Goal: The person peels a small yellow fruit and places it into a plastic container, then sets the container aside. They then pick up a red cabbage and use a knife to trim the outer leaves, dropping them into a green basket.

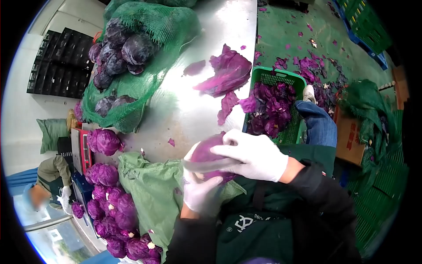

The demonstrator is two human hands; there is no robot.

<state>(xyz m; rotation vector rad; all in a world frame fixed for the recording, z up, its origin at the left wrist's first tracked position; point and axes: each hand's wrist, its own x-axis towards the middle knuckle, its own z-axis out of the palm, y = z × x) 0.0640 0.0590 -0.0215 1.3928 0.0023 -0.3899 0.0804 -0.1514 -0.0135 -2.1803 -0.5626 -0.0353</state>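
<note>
In front of my body, a purple cabbage (206, 152) is held up between both white-gloved hands. My left hand (200, 191) wraps round its lower left side, thumb against the front. My right hand (257, 156) is closed on a knife (206, 166), its handle hidden in the fingers, and its fingers also touch the cabbage. The blade, blurred, lies across the cabbage's near side. Below the hands is a green woven sack (147, 189). Loose purple leaves (228, 72) lie on the metal table (171, 114) beyond.
Cabbages fill a green net bag (132, 83) on the table. Peeled cabbages (110, 207) are heaped at left, near a red scale (81, 147). A green crate (281, 74) of leaves stands at right by my leg. Another person (52, 180) works at far left. Leaf scraps (310, 66) litter the floor.
</note>
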